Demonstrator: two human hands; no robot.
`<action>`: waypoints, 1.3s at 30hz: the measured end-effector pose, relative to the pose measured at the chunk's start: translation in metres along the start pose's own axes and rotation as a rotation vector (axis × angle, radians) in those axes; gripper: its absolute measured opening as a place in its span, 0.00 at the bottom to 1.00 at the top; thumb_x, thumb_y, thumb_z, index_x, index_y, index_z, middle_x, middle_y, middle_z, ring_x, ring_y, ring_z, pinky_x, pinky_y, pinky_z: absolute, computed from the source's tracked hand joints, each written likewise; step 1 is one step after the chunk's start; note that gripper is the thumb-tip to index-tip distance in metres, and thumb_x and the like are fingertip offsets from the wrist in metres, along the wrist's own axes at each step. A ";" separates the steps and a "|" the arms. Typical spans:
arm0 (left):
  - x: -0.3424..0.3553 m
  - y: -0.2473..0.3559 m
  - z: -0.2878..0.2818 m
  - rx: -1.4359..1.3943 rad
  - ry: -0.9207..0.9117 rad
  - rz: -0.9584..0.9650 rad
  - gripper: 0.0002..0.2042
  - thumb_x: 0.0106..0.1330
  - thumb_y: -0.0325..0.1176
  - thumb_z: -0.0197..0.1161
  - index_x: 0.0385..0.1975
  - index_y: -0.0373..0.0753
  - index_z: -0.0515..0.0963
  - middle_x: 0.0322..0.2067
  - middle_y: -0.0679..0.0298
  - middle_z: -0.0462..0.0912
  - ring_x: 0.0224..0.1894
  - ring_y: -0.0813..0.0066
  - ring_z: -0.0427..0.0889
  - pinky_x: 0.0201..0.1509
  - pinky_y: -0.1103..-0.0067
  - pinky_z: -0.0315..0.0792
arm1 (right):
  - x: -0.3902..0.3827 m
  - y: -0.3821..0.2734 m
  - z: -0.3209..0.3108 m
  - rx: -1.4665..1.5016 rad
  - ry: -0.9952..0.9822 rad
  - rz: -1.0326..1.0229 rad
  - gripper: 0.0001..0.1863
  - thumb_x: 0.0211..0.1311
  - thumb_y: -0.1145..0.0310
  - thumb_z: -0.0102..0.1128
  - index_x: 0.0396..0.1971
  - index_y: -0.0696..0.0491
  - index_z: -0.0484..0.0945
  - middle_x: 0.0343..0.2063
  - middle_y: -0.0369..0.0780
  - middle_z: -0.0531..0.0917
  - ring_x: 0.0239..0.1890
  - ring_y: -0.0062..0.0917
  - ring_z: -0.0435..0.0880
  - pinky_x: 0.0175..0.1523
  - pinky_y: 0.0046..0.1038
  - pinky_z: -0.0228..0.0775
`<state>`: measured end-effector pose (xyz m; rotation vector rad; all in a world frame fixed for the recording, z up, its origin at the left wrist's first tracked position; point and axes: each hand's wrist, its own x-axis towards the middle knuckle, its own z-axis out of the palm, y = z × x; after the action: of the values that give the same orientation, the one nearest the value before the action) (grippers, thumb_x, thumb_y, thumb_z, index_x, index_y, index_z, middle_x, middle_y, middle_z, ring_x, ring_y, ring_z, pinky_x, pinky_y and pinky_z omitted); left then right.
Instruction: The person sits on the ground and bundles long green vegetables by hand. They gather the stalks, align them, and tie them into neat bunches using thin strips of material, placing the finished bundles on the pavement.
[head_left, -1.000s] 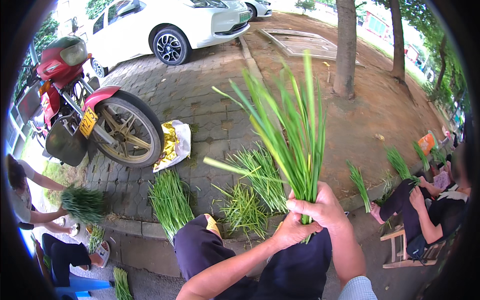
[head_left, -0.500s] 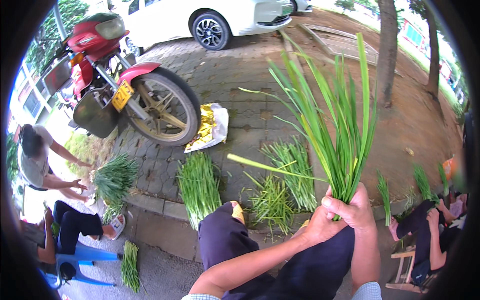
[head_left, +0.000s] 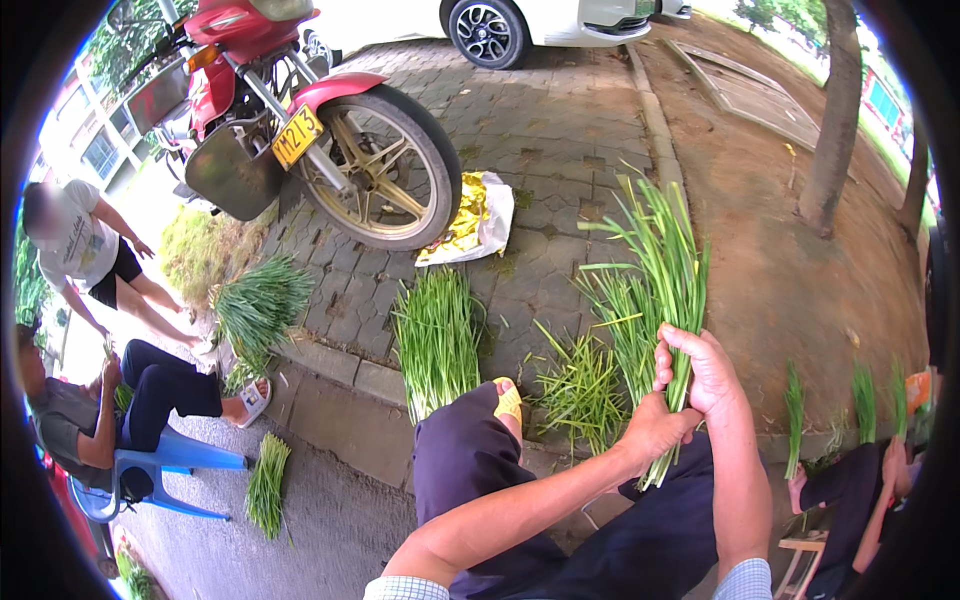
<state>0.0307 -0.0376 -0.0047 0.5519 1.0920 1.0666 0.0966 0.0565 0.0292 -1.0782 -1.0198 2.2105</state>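
Two hands close round one bunch of long green leaves (head_left: 676,265), held over the dark trousers (head_left: 470,465) of the lap. The left hand (head_left: 655,432) wraps the pale stem ends, which poke out below it; the right hand (head_left: 708,368) curls its fingers round the bunch just above. Both grips look pressed together on the leaves, though the left fingertips are partly hidden.

Half a second ago the leaves fanned wide with their tips high; now they stand closer together and the bunch reaches less far up the view. More stem shows beneath the hands than before. The view has shifted too, so the red motorcycle (head_left: 240,25) and the foil wrapper (head_left: 492,222) sit farther right.

Behind the bunch lies a pile of leaves (head_left: 612,295), with a loose heap (head_left: 583,395) beside it and a thick pile (head_left: 438,345) farther left. The standing person (head_left: 85,240), earlier reaching toward the dark green bundle (head_left: 262,305), now has one arm lowered.
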 end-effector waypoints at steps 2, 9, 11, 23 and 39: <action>-0.002 0.001 -0.005 -0.028 0.005 -0.022 0.10 0.53 0.29 0.60 0.31 0.33 0.69 0.19 0.64 0.73 0.20 0.77 0.73 0.25 0.81 0.68 | 0.007 0.009 -0.002 0.019 0.017 -0.006 0.09 0.60 0.63 0.59 0.29 0.52 0.72 0.16 0.36 0.76 0.15 0.23 0.74 0.28 0.33 0.74; 0.000 0.007 -0.016 -0.080 0.071 -0.049 0.12 0.53 0.29 0.60 0.33 0.33 0.67 0.18 0.63 0.73 0.16 0.76 0.73 0.18 0.80 0.70 | 0.021 0.025 -0.012 0.040 -0.001 0.003 0.13 0.60 0.61 0.60 0.28 0.58 0.76 0.21 0.42 0.80 0.21 0.29 0.80 0.36 0.34 0.77; 0.003 0.009 -0.018 -0.113 0.057 -0.063 0.12 0.53 0.29 0.61 0.33 0.33 0.67 0.18 0.63 0.73 0.16 0.76 0.74 0.18 0.80 0.70 | 0.021 0.028 -0.013 0.027 0.027 0.016 0.15 0.59 0.61 0.60 0.28 0.60 0.77 0.23 0.43 0.81 0.22 0.30 0.81 0.37 0.33 0.76; 0.008 0.011 -0.034 0.166 0.104 0.093 0.07 0.61 0.30 0.59 0.29 0.35 0.71 0.15 0.67 0.70 0.11 0.80 0.67 0.11 0.83 0.61 | 0.015 0.030 -0.012 0.106 -0.188 0.001 0.11 0.58 0.66 0.61 0.38 0.54 0.74 0.34 0.44 0.81 0.39 0.30 0.80 0.46 0.34 0.75; -0.011 0.030 -0.030 0.458 0.154 0.071 0.12 0.62 0.38 0.63 0.29 0.35 0.73 0.11 0.72 0.68 0.09 0.85 0.64 0.11 0.83 0.57 | 0.013 0.002 -0.041 0.315 -0.117 -0.241 0.14 0.60 0.62 0.60 0.42 0.53 0.76 0.35 0.39 0.82 0.38 0.27 0.82 0.44 0.33 0.76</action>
<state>-0.0100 -0.0390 0.0122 0.8875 1.4752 0.9320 0.1220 0.0809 0.0051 -0.6587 -0.7678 2.1612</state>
